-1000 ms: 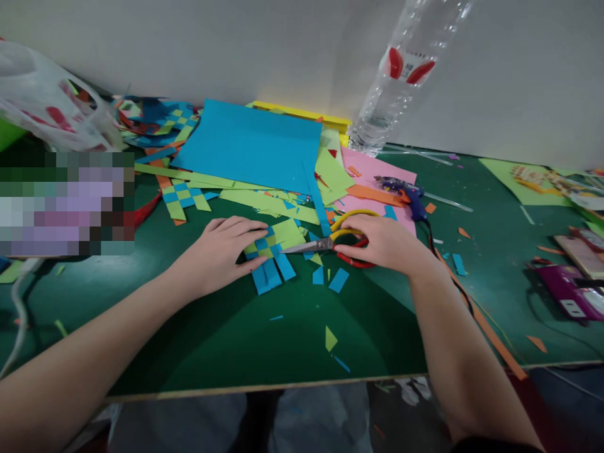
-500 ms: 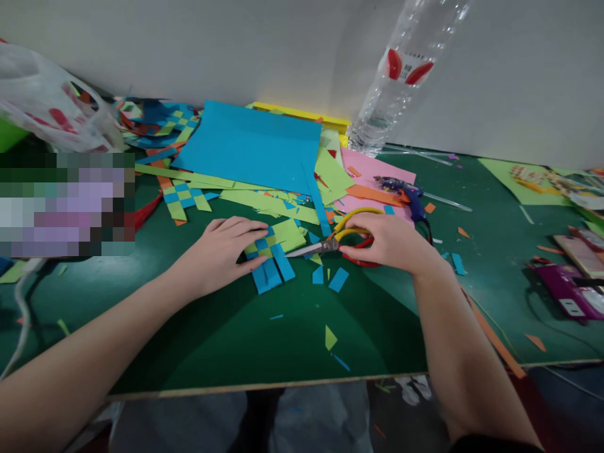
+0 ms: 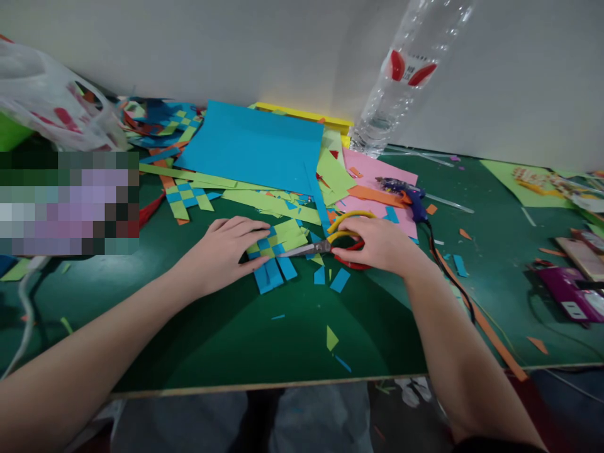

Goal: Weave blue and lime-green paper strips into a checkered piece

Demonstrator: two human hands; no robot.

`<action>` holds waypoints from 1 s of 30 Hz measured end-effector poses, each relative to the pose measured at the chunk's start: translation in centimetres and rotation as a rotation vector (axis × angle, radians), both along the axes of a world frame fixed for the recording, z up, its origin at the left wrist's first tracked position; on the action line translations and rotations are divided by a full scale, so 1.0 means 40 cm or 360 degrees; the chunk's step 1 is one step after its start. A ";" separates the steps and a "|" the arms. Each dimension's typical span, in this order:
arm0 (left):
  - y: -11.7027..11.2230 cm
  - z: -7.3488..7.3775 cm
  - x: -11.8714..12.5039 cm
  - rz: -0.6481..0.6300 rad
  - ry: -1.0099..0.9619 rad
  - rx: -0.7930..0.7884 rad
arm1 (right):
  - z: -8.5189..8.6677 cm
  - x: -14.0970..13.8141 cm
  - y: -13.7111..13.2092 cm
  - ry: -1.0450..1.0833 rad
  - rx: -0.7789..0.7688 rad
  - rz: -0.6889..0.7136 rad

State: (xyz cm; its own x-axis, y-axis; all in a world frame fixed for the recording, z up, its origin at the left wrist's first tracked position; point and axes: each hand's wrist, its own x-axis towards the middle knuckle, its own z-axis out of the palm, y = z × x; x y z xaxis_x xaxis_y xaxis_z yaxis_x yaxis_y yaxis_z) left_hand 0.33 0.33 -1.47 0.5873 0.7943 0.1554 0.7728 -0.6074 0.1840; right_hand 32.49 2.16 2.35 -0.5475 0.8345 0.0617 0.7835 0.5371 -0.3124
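Observation:
A blue and green woven paper piece (image 3: 272, 279) lies on the green table with loose strip ends spreading from its checkered part. My left hand (image 3: 231, 248) holds it from the left, with fingers above and thumb below at its edge. Scissors (image 3: 319, 247) with yellow and red handles are in my right hand (image 3: 372, 242), fingers closed round the loops. Their blade tips point left and lie at the woven piece, by the strips. Small blue and green paper scraps (image 3: 340, 280) lie just below the blades.
Behind my hands lie a large blue sheet (image 3: 255, 145), pink paper (image 3: 377, 165) and a blue glue gun (image 3: 401, 189). A clear plastic bottle (image 3: 406, 82) leans at the wall. At the left is a white plastic bag (image 3: 51, 107), at the right a purple case (image 3: 569, 286).
My right hand has moved the scissors slightly left, bringing the blades further over the woven piece. My left hand stays in place on the paper.

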 end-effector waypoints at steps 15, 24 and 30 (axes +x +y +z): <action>-0.001 0.000 0.001 0.0011 -0.0028 -0.0007 | 0.005 0.017 -0.005 -0.0003 -0.0068 -0.0001; 0.002 -0.005 -0.004 -0.0007 -0.0002 0.0023 | 0.020 0.020 -0.011 0.0039 -0.0064 0.0029; 0.002 -0.006 -0.004 0.0007 -0.0044 -0.0019 | 0.010 0.013 -0.005 0.0046 0.0139 -0.0067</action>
